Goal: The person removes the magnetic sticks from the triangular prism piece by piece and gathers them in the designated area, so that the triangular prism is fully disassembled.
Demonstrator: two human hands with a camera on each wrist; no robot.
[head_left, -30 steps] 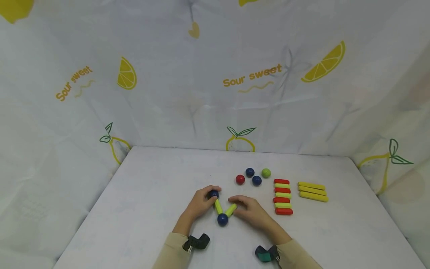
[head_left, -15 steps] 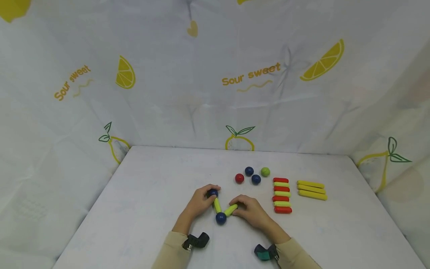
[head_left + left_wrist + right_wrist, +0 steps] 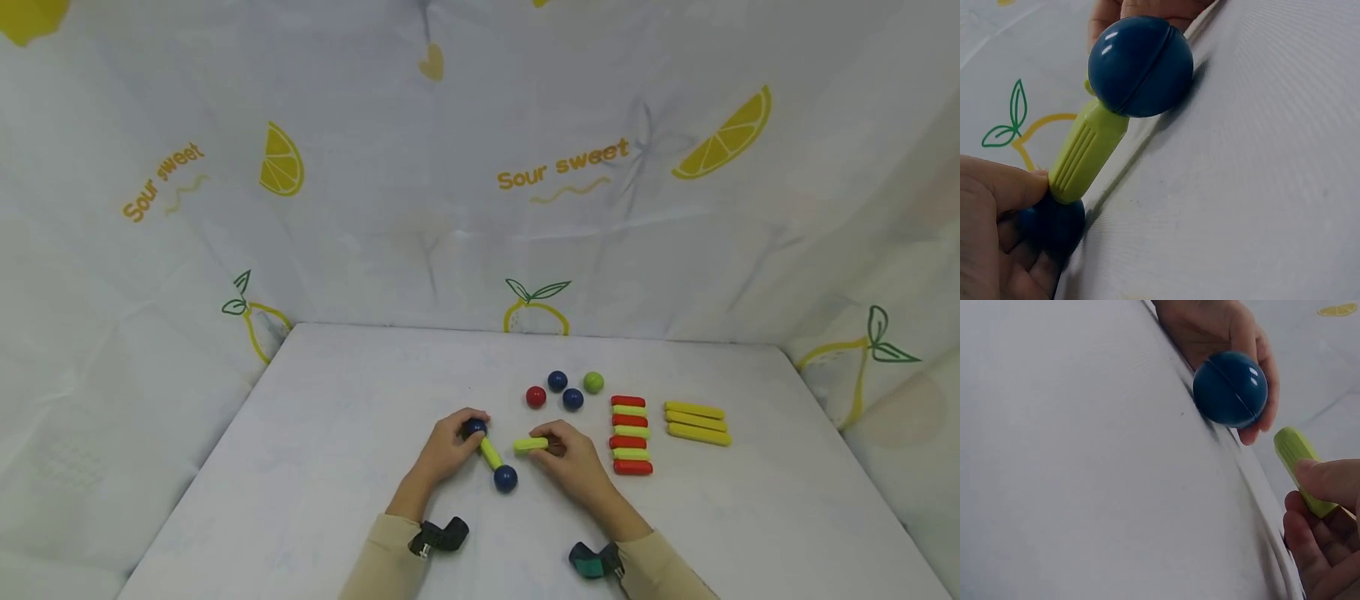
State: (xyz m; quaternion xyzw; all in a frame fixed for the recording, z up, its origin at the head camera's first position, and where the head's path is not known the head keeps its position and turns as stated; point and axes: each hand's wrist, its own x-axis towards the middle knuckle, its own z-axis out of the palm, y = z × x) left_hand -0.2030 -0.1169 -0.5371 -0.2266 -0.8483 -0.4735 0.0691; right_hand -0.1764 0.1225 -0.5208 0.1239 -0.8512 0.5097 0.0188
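My left hand (image 3: 441, 452) grips a blue ball (image 3: 475, 428), its fingers curled round the far side. From that ball a ridged lime-green stick (image 3: 1088, 150) runs to a second blue ball (image 3: 506, 478), which sits at the end nearer me. In the left wrist view the left thumb lies against the stick's lower end. To the right, my right hand (image 3: 576, 468) pinches another lime-green stick (image 3: 530, 445) between thumb and fingers. This stick lies crosswise, apart from both balls, with its free end pointing left towards the joined piece.
Beyond the hands lie a red ball (image 3: 536, 397), two blue balls (image 3: 573, 399) and a green ball (image 3: 593, 382). Right of them is a column of alternating red and lime-green sticks (image 3: 630, 432), then three longer yellow sticks (image 3: 697, 423). A printed white curtain (image 3: 390, 208) hangs behind the table.
The right hand has drawn its lime-green stick off the nearer blue ball and moved it up and away. That ball has shifted slightly right; the left hand keeps its grip.
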